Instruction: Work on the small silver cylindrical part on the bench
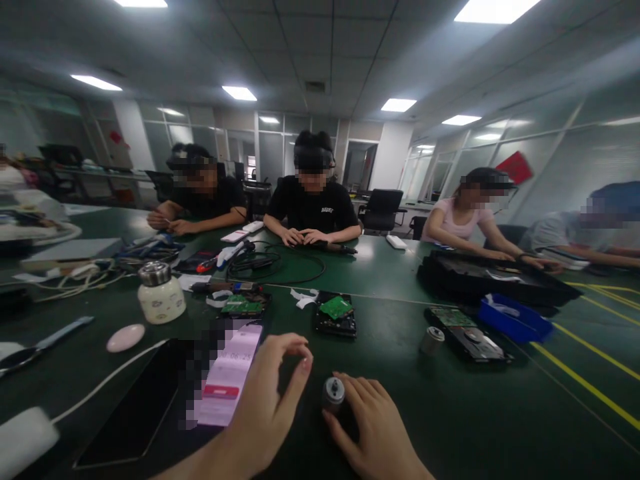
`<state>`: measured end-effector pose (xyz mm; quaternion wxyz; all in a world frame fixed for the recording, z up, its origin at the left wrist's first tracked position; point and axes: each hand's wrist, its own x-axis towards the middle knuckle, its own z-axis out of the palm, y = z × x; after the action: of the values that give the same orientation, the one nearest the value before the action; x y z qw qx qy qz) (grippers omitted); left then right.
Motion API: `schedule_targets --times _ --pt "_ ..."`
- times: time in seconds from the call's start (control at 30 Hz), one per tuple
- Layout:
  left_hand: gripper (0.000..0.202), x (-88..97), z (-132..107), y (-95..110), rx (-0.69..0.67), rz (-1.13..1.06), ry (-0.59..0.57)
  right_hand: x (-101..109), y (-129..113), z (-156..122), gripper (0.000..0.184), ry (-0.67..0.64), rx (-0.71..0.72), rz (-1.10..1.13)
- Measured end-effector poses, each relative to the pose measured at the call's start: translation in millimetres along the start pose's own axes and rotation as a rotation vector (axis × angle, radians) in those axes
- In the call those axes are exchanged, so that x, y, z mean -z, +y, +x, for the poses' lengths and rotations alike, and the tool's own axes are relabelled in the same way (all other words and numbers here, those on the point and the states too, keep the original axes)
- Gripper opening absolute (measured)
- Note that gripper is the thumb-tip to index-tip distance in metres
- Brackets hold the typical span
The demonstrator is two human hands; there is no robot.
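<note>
My right hand (pixel 373 417) rests on the table with its thumb and index finger around a small silver cylindrical motor (pixel 333 395). The motor stands upright, a short shaft at its top. To the left, my left hand (pixel 275 383) is raised over the table, its fingers curled and the tips brought close to the thumb. Anything in that pinch is too small to make out. Beside my left wrist a lit phone (pixel 225 387) shows a timer. A hard drive (pixel 336 315) with a green circuit board lies beyond my hands. A second motor (pixel 433 340) stands farther right.
Another hard drive (pixel 470 333) lies near a blue tray (pixel 515 319) and a large black tray (pixel 490 277). At left are a dark phone (pixel 135 400), a cream bottle (pixel 161 293), a pink oval object (pixel 125 338) and a white cable. Several people sit across the green table (pixel 390 293).
</note>
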<state>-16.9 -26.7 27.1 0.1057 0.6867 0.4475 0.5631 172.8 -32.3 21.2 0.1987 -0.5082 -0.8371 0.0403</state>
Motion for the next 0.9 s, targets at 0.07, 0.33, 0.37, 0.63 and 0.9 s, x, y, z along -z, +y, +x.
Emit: schedule_targets --times 0.07,0.33,0.37,0.63,0.9 --pt "0.018 -9.1 3 -6 0.005 -0.034 -0.161 -1 0 -1 0.034 0.033 0.007 -0.008" --pt "0.013 -26.2 -5 11 0.097 -0.053 -0.302 1 -1 -5 0.033 0.06 0.025 -0.017" --pt "0.012 -27.4 -4 12 0.102 -0.045 -0.284 1 -1 -6 0.033 0.06 0.021 -0.012" --pt "0.008 -29.4 8 10 0.001 -0.075 -0.325 -4 2 -7 0.033 0.057 0.009 0.003" --pt "0.008 -34.4 8 -19 0.077 0.072 -0.205 -14 12 -5 0.038 0.066 0.018 0.025"
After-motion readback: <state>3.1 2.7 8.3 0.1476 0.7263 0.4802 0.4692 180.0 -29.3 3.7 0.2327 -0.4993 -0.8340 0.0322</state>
